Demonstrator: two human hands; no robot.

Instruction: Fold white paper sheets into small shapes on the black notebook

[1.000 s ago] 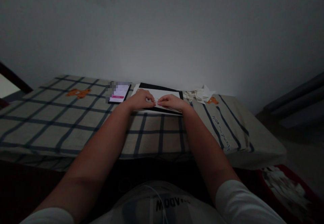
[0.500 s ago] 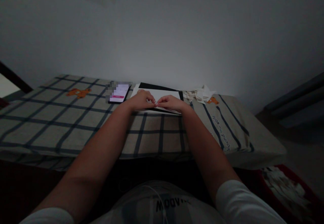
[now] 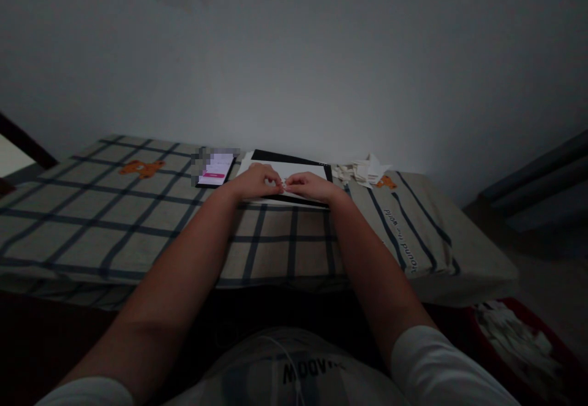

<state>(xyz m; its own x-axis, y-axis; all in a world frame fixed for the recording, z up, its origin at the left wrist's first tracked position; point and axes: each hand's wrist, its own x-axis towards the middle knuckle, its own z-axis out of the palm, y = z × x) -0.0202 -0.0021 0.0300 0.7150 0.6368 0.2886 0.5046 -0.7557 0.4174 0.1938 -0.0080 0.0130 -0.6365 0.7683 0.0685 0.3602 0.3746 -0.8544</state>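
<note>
Both hands' fingers [image 3: 275, 179] pinching a small paper piece [image 3: 283, 182] over the white sheet [image 3: 298, 169].

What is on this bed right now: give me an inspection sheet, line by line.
Surface: checked bedsheet with orange bear prints.
Job's things: small white folded paper piece over white sheet on black board.
Clutter: lit phone; white paper pile; red bin of paper scraps.
Hands: left hand and right hand, fingers pinching the piece.
Cables: thin white cable on the lap.
Surroundings: plain grey wall.
</note>
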